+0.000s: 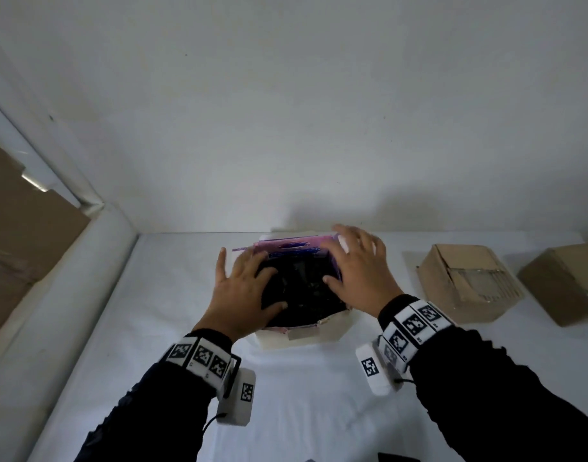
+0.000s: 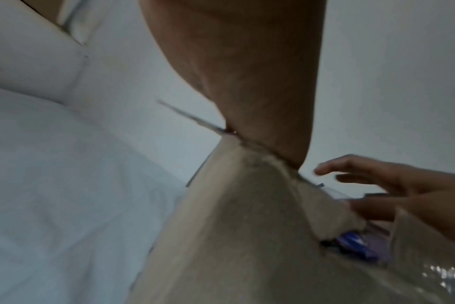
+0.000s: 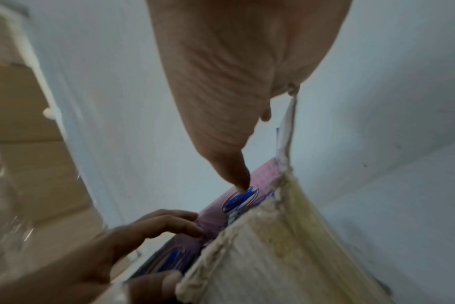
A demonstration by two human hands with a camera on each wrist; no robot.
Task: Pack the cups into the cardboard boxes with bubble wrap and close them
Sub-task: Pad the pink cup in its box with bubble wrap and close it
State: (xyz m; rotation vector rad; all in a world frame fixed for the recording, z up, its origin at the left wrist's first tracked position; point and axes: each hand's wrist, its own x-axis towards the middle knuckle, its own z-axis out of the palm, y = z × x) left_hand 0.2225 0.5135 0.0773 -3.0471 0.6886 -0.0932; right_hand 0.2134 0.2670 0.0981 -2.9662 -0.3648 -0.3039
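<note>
A white cardboard box (image 1: 306, 338) with pink and purple printed flaps (image 1: 292, 246) stands open at the middle of the table. Its inside (image 1: 302, 285) is dark, and I cannot make out a cup or bubble wrap in it. My left hand (image 1: 242, 288) lies spread over the box's left side, fingers straight. My right hand (image 1: 359, 271) reaches over the far right corner, fingers resting on the side flap. In the right wrist view my thumb tip (image 3: 240, 181) touches the pink flap (image 3: 262, 176), and the left hand's fingers (image 3: 169, 224) rest on the same flap.
Two closed brown cardboard boxes (image 1: 466, 281) (image 1: 566, 281) sit to the right on the white-covered table (image 1: 302, 395). A white wall rises just behind the box. At the left are a padded white edge (image 1: 69, 295) and a leaning brown cardboard sheet (image 1: 19, 235).
</note>
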